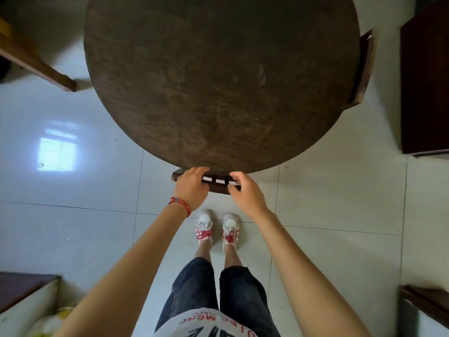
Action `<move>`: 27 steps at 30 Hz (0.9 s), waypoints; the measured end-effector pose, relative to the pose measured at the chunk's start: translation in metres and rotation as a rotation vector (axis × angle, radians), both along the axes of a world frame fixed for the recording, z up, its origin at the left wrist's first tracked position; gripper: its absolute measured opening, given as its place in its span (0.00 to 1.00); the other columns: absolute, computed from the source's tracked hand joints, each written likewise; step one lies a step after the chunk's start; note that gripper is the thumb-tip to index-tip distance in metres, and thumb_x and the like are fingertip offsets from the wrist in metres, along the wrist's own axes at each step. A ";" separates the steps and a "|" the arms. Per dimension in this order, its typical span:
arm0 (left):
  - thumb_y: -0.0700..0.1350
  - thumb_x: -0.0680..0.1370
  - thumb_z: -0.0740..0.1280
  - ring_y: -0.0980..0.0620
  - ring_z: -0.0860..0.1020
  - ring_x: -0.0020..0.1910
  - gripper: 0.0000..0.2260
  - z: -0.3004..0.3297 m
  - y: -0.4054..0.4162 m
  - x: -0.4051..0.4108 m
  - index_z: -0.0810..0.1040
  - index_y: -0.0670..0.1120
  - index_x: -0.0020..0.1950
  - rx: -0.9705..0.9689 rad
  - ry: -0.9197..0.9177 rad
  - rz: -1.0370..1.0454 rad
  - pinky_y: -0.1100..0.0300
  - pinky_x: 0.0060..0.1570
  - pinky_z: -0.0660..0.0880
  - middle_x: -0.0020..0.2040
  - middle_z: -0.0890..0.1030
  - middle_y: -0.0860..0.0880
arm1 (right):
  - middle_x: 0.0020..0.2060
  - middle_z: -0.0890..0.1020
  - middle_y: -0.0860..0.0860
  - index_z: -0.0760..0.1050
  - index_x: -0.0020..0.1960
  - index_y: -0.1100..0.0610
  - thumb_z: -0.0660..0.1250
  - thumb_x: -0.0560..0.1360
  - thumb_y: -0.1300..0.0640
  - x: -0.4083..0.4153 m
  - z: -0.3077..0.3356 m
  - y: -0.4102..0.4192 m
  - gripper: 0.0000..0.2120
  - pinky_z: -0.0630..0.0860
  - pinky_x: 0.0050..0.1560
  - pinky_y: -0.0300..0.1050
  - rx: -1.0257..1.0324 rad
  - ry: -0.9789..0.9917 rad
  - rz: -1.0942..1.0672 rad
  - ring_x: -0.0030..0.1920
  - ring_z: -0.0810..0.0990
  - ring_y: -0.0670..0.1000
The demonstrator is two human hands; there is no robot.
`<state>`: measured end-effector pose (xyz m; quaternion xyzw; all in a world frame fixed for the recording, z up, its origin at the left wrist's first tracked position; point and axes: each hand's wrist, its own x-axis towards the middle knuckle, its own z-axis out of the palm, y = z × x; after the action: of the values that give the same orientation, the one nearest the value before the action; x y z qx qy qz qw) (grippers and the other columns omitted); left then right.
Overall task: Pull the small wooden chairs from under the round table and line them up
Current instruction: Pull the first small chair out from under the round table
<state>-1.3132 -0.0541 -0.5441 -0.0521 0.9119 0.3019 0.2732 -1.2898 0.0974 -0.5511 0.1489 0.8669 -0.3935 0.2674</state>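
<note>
At the lower edge of the table, centre frame: the back rail of a small wooden chair point(216, 182) pokes out from under the rim, with pale floor showing through its slats; its seat and legs are hidden beneath the top.
Left hand: the left hand point(192, 186), red bead bracelet point(180, 205) on the wrist, is curled over the left end of the rail, fingers wrapped on it.
Right hand: the right hand point(245, 190) is half-open, thumb and fingers cupped around the right end of the rail; whether it has closed on the wood I cannot tell.
How it should handle: solid dark wood, stiff, likely light enough for two hands; the legs may scrape or slide easily on the glossy tiles.
Where to hold: the top rail near both ends, as the hands are placed, looks the natural grip, giving a straight pull toward the feet.
Second chair: another chair back point(363, 69) juts out at the right rim of the table, upper right of frame, untouched.
Table: the round table point(218, 76) fills the upper middle, dark and bare.
Surroundings: white shoes point(216, 227) stand just below the chair; dark furniture point(425, 88) sits at right, a wooden bench point(36, 62) at upper left.
</note>
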 end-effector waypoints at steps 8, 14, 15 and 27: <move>0.44 0.75 0.60 0.44 0.67 0.66 0.19 -0.057 -0.001 0.005 0.67 0.44 0.66 -0.418 -0.049 -0.565 0.52 0.69 0.56 0.64 0.72 0.45 | 0.61 0.75 0.59 0.66 0.64 0.59 0.64 0.73 0.55 0.002 -0.053 -0.009 0.21 0.64 0.66 0.51 0.446 -0.060 0.566 0.64 0.70 0.59; 0.46 0.74 0.63 0.45 0.74 0.59 0.18 -0.087 -0.009 -0.005 0.71 0.46 0.64 -0.542 -0.026 -0.629 0.52 0.64 0.64 0.56 0.80 0.46 | 0.52 0.81 0.58 0.69 0.61 0.58 0.64 0.73 0.59 -0.009 -0.071 -0.012 0.17 0.72 0.54 0.50 0.442 -0.035 0.638 0.53 0.79 0.60; 0.46 0.74 0.63 0.45 0.75 0.58 0.17 -0.090 -0.010 -0.007 0.71 0.46 0.64 -0.539 -0.021 -0.636 0.52 0.63 0.66 0.55 0.80 0.47 | 0.50 0.82 0.58 0.70 0.61 0.58 0.63 0.72 0.60 -0.011 -0.072 -0.012 0.17 0.73 0.51 0.49 0.428 -0.027 0.652 0.51 0.79 0.60; 0.48 0.77 0.61 0.48 0.78 0.47 0.15 -0.081 -0.025 0.017 0.73 0.45 0.62 -0.479 0.021 -0.799 0.58 0.45 0.74 0.49 0.81 0.46 | 0.46 0.82 0.58 0.71 0.59 0.58 0.63 0.69 0.65 0.016 -0.054 -0.011 0.18 0.74 0.48 0.50 0.411 0.050 0.759 0.47 0.81 0.60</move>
<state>-1.2960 -0.0791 -0.6250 0.2449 0.9071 -0.0455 0.3392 -1.2739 0.0862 -0.6053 -0.1400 0.9267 -0.0900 0.3369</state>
